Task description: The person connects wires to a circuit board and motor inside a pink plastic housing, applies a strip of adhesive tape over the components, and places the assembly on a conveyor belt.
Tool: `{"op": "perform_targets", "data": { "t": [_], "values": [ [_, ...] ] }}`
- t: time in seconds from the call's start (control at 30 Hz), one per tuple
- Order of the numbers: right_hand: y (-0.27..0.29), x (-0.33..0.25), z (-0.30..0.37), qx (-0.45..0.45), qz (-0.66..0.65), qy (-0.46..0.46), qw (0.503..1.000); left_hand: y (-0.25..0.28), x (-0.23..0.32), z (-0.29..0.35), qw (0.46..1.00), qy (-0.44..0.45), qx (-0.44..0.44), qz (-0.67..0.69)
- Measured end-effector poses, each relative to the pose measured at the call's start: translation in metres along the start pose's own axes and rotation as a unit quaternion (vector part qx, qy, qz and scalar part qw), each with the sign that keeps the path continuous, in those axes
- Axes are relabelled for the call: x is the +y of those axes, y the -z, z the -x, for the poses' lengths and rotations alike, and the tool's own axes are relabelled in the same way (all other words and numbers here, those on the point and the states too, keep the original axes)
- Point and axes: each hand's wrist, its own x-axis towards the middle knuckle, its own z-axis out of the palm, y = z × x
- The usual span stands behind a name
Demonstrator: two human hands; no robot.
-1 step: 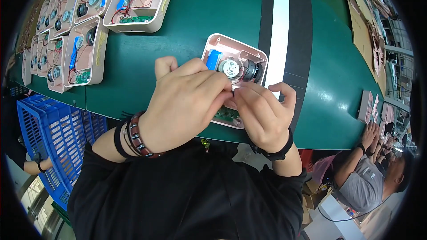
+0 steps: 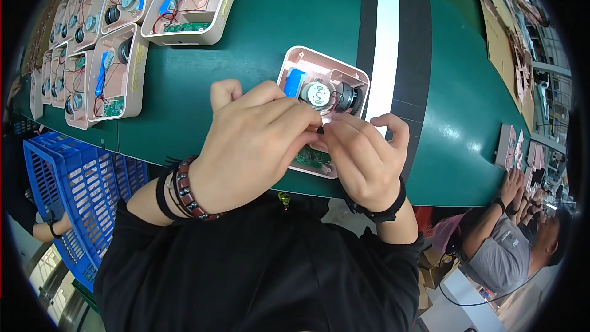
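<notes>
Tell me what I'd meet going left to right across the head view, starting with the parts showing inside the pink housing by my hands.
Blue block → round silvery part → round black part → white strip → brown cardboard.

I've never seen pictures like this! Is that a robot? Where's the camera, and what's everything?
No robot: those are a person's bare left hand and right hand. The wide camera, worn on their head, looks down and makes straight edges bend. On the green table lies an open pink case with a blue part, round parts and a green circuit board. The fingertips seem to pinch a small dark piece, mostly hidden. More open pink cases stand toward the upper left.
</notes>
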Motion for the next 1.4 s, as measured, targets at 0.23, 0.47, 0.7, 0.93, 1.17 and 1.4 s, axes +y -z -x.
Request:
{"op": "perform_targets", "data": {
  "t": [0.23, 0.47, 0.7, 0.93, 1.17, 1.4],
  "values": [
    [-0.005, 0.002, 0.001, -0.012, -0.078, -0.029, 0.996, 0.006, -0.006, -0.003, 1.0, -0.025, -0.019, -0.001],
    [-0.01, 0.005, 0.0, -0.012, -0.118, -0.058, 0.991, 0.008, -0.01, -0.004, 0.999, -0.03, -0.033, 0.001],
    [-0.011, 0.006, 0.003, -0.016, -0.196, -0.108, 0.974, 0.006, -0.008, -0.003, 0.999, -0.028, -0.039, 0.01],
    [-0.014, 0.008, 0.004, -0.025, -0.234, -0.118, 0.965, 0.003, -0.013, -0.001, 0.999, -0.016, -0.046, 0.007],
    [-0.012, 0.011, 0.003, -0.044, -0.259, -0.129, 0.956, 0.003, -0.013, -0.002, 0.998, -0.018, -0.059, 0.024],
    [-0.011, 0.007, 0.004, -0.063, -0.264, -0.153, 0.95, 0.0, -0.012, -0.006, 0.997, -0.023, -0.067, 0.025]
  ]
}}
